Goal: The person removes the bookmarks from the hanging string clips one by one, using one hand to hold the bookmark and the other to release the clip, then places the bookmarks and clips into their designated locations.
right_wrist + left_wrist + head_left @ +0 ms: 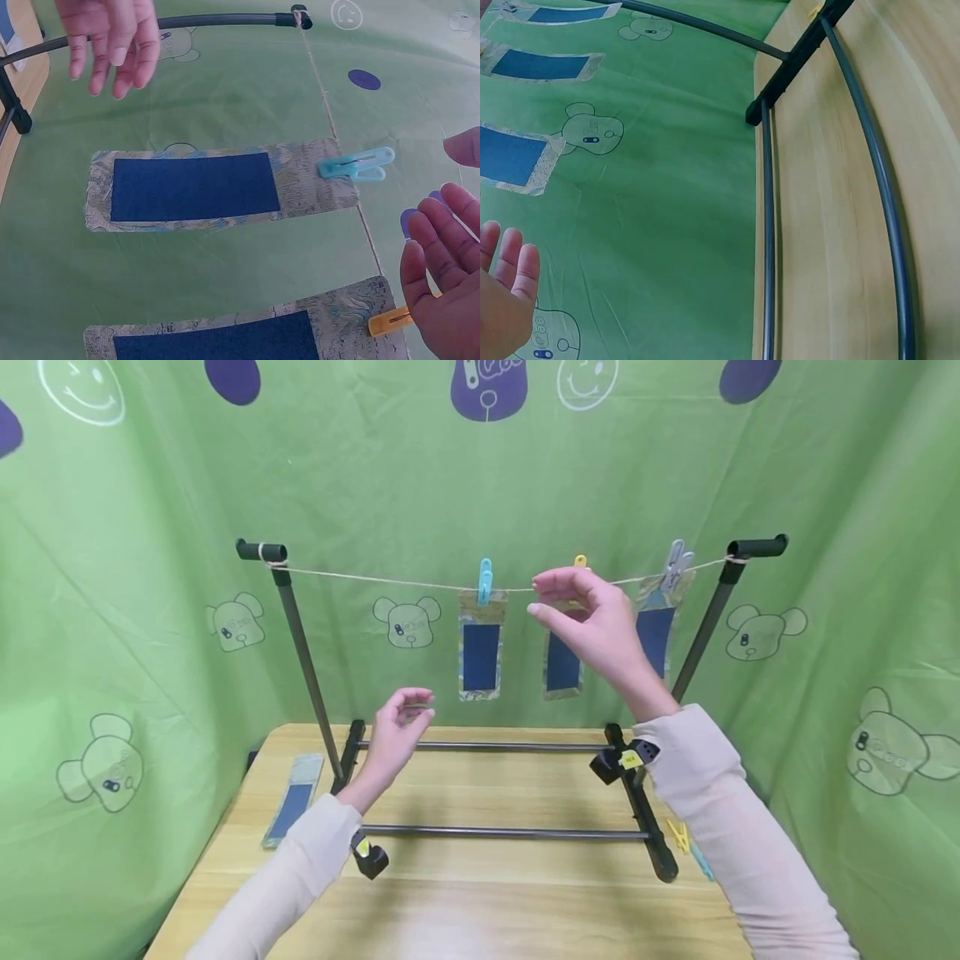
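My right hand (600, 627) is raised near the string (390, 580), fingers and thumb apart with nothing between them. It partly hides the middle cloth strip (562, 664) and its yellow clothespin (390, 321). Left of it, a patterned strip with a dark blue panel (481, 657) hangs from a light blue clothespin (485, 581). At the right a third strip (655, 635) hangs from grey clothespins (676, 567). My left hand (393, 731) hovers lower, left of the hanging strips, its fingers relaxed and holding nothing.
The string is tied between two posts of a black stand (306, 643) on the wooden table (480, 885). Another strip (294, 806) lies on the table at the left. Yellow (678, 835) and blue (701, 862) clothespins lie at the right. A green curtain (337, 468) surrounds the table.
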